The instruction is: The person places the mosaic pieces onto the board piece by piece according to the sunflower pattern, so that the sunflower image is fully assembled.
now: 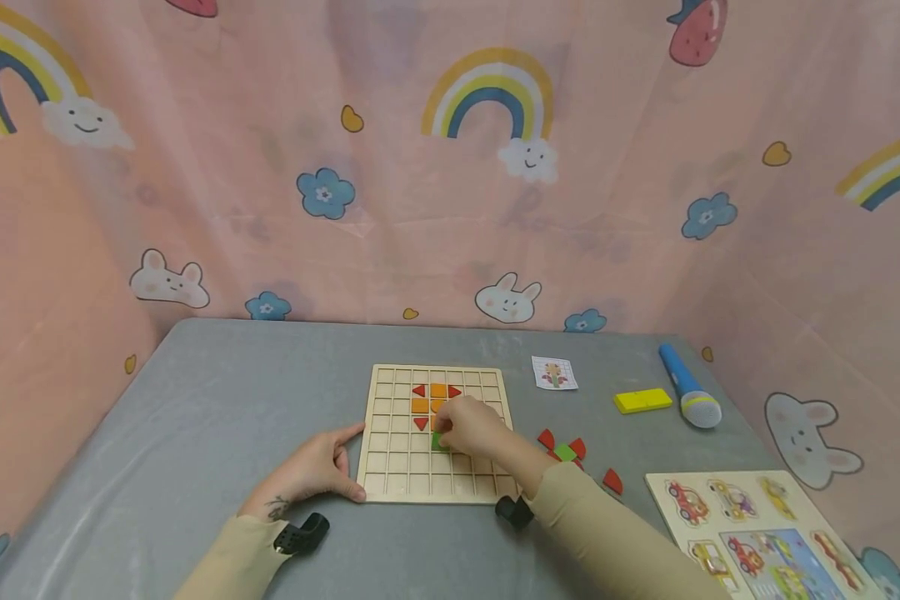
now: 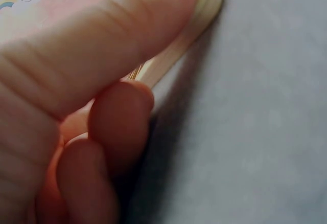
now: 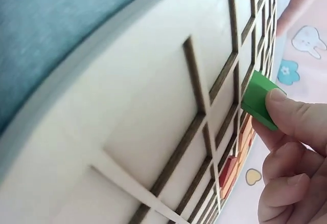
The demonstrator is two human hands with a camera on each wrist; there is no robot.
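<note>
A wooden grid board [image 1: 390,468] lies on the table, with orange squares [image 1: 438,390] and red pieces [image 1: 421,423] set in its upper middle cells. My right hand [image 1: 476,427] is over the board and pinches a green square block [image 3: 257,96] between thumb and fingers. In the right wrist view the block is tilted against the grid. At the board's left side, my left hand [image 1: 311,467] touches the edge with its thumb and index finger spread. The left wrist view shows the thumb [image 2: 112,45] along the rim, the other fingers bent below.
Right of the board lie loose red pieces [image 1: 612,481] and another green square [image 1: 565,452]. Behind them are a pattern card [image 1: 554,374], a yellow block [image 1: 642,401] and a blue toy microphone [image 1: 686,385]. A picture puzzle board [image 1: 690,533] occupies the near right.
</note>
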